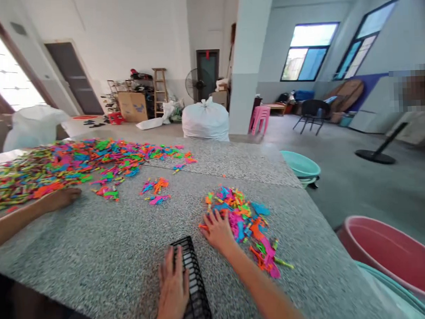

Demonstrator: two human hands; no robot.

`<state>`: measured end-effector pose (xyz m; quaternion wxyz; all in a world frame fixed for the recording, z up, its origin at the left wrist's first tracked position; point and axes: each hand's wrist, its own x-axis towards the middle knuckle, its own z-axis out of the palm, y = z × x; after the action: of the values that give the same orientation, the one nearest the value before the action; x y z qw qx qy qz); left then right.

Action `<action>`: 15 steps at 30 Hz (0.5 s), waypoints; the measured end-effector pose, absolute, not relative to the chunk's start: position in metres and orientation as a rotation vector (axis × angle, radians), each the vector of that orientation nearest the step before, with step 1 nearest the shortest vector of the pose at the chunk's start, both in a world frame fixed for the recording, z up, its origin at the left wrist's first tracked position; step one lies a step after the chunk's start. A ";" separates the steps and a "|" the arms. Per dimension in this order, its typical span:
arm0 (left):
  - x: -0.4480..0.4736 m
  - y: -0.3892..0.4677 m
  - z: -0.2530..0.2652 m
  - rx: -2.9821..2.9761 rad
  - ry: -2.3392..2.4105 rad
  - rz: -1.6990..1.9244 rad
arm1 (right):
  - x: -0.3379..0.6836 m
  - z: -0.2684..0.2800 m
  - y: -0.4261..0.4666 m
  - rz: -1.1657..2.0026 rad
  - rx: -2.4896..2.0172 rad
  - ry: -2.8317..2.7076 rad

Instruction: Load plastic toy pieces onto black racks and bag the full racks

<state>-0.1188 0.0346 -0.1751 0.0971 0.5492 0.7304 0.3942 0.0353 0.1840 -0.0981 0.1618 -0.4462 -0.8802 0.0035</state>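
My right hand (219, 231) lies palm down with fingers spread on the near left edge of a small pile of bright plastic pieces (240, 209), pink, orange, green, blue and yellow. Some look like little toy guns, though blur hides their detail. A narrow black lattice basket (199, 290) stands lengthwise at the front of the table, with pale patches showing along it. My left hand (173, 286) rests at its left side, fingers stretched out and slightly blurred, covering part of it. Neither hand visibly grips anything.
Another person's hand (65, 198) rests at the left by a large heap of similar pieces (104, 156). Small clusters (158, 191) lie mid-table on the speckled stone top (114, 246). A turquoise basin (299, 163) and a red tub (390, 251) stand off the right edge; a white sack (206, 120) stands behind.
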 end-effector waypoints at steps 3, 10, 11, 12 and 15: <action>-0.103 0.026 -0.182 1.872 2.024 1.036 | 0.076 -0.123 0.178 -0.036 -1.258 -2.528; -0.173 0.082 -0.139 1.847 2.261 0.951 | 0.128 -0.162 0.149 -0.437 -0.870 -2.275; -0.195 0.103 -0.129 1.792 2.335 0.925 | 0.129 -0.164 0.147 -0.462 -0.853 -2.208; -0.218 0.126 -0.119 1.726 2.410 0.890 | 0.129 -0.166 0.146 -0.486 -0.845 -2.155; -0.281 0.203 -0.089 1.512 2.583 0.763 | 0.129 -0.172 0.153 -0.556 -0.814 -2.078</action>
<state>-0.2805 0.2034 -0.0887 0.0266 0.4895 0.8359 0.2469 0.1292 0.1533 -0.1716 0.4085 -0.3231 -0.8246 -0.2208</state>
